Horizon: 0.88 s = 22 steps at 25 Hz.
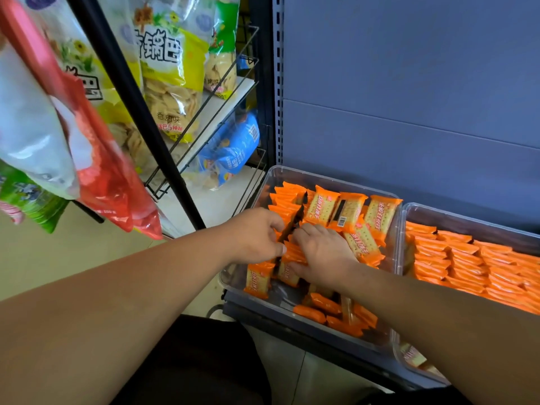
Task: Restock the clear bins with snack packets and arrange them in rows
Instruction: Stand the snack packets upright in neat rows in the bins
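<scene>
A clear plastic bin on the shelf holds orange cracker packets, some standing in a row at its left, others loose and tilted. My left hand reaches into the bin's left side, fingers curled round the upright packets. Beside it, my right hand lies over the row, its fingers curled onto more packets. More packets lie scattered at the bin's near end. A second clear bin to the right is packed with tidy rows of orange packets.
A black wire rack at the left carries large bags of chips and a blue bag. Red and green bags hang close at the upper left. A blue-grey shelf back panel rises behind the bins.
</scene>
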{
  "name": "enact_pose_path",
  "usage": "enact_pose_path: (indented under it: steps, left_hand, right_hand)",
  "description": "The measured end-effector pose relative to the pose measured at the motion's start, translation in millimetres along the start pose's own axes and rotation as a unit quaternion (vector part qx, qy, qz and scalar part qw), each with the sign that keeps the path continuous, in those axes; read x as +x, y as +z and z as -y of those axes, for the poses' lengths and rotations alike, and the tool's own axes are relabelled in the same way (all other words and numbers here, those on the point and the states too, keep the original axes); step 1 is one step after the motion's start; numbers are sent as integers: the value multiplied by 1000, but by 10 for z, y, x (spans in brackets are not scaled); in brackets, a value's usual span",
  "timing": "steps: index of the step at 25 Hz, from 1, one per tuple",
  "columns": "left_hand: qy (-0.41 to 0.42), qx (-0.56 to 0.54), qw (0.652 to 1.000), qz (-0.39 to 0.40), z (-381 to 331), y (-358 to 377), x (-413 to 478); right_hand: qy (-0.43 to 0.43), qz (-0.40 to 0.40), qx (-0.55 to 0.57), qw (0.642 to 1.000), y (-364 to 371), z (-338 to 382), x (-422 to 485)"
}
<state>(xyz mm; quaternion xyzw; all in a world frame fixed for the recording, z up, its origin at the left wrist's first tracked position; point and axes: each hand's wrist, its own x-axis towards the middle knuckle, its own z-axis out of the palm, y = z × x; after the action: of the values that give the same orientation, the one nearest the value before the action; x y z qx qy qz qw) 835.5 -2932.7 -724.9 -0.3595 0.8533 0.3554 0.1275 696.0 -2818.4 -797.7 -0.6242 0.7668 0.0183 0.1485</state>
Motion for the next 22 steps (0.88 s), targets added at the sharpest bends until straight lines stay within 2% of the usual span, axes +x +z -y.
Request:
enact_pose_path:
  steps: [4, 8, 10, 13, 16, 18, 22]
  left_hand:
    - [-8, 10, 1000, -13, -98, 33, 38]
    - [-24, 45, 996, -70, -130, 60, 186]
    - [-33, 56, 993, -96, -208, 95, 368]
    - [-25, 50, 992, -111, -348, 143, 752]
    - [-23, 3, 994, -109, -453, 243, 1057]
    - [-34, 4, 995, -92, -493, 329, 1140]
    - [-48, -8, 992, -112, -458, 446, 1237]
  right_hand:
    - [10, 22, -40, 999, -45, 43, 1]
    - [24, 13, 96, 995, -314, -108, -105]
    - [55, -21, 173, 983, -465, -352, -183]
    - [164, -114, 295, 935, -565, -748, -227]
    - [273, -102, 423, 858, -580, -1023, -108]
    - [319, -88, 434, 838, -586, -1097, 35]
    - [352, -94, 368, 855, -567, -990, 250]
